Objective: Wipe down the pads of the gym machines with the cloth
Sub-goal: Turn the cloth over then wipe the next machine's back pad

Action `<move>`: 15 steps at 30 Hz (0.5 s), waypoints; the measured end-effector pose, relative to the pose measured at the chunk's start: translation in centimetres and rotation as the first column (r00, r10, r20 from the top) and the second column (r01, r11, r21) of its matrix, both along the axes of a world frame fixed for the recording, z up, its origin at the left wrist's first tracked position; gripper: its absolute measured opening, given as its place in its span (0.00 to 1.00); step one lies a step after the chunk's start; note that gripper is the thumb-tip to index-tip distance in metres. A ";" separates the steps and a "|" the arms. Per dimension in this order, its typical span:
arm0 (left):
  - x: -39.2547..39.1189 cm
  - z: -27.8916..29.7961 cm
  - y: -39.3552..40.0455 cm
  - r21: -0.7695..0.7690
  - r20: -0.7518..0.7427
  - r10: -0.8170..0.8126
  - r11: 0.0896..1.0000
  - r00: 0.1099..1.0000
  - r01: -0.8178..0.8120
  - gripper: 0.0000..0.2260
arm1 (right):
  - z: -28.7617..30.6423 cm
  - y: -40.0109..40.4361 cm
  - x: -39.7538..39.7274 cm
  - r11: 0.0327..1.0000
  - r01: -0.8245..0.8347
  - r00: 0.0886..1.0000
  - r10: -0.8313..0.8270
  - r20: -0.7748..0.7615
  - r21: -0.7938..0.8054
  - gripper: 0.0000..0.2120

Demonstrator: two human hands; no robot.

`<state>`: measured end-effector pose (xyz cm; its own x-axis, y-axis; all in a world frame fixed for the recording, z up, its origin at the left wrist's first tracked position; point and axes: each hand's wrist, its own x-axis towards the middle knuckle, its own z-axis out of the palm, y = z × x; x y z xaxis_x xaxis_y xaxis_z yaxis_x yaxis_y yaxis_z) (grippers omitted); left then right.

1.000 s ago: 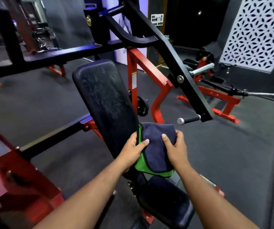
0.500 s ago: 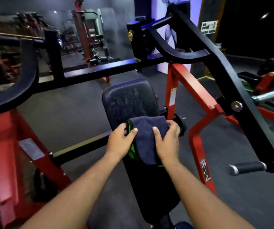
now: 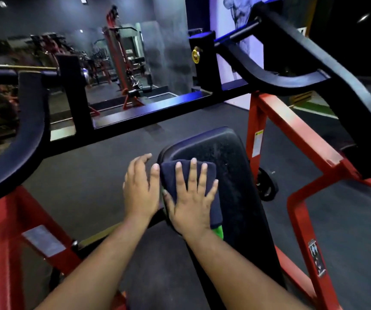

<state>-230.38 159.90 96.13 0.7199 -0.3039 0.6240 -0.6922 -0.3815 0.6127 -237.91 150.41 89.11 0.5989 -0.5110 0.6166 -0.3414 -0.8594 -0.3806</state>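
Navy folded cloth with a green underside [image 3: 187,175] is pressed flat against the upper left part of the black padded backrest [image 3: 229,157] by the right hand [image 3: 191,198], fingers spread straight. The left hand [image 3: 140,189], fingers relaxed, is held just beside the pad's left edge.

No legible text on the frame's yellow sticker [image 3: 258,139]

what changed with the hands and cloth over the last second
The right hand went from gripping the cloth to pressing it flat, higher up the back pad. The left hand let go and opened beside the pad's edge. The cloth stayed folded, on the pad.
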 end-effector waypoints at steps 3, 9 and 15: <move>0.7 0.5 -0.4 -0.015 0.020 -0.076 0.997 0.997 0.076 0.24 | 2.2 -0.7 0.8 0.997 -0.025 1.000 0.025 0.000 -0.075 0.35; -1.1 0.1 -1.8 -0.026 -0.144 -0.144 0.990 0.979 0.141 0.35 | 4.4 -3.8 0.5 0.964 -0.156 0.987 0.145 -0.066 -0.214 0.33; -0.9 -0.5 -0.9 0.316 -0.057 -0.162 0.933 0.985 0.171 0.34 | -2.3 -3.7 -2.5 0.975 -0.089 0.995 0.077 -0.065 -0.206 0.40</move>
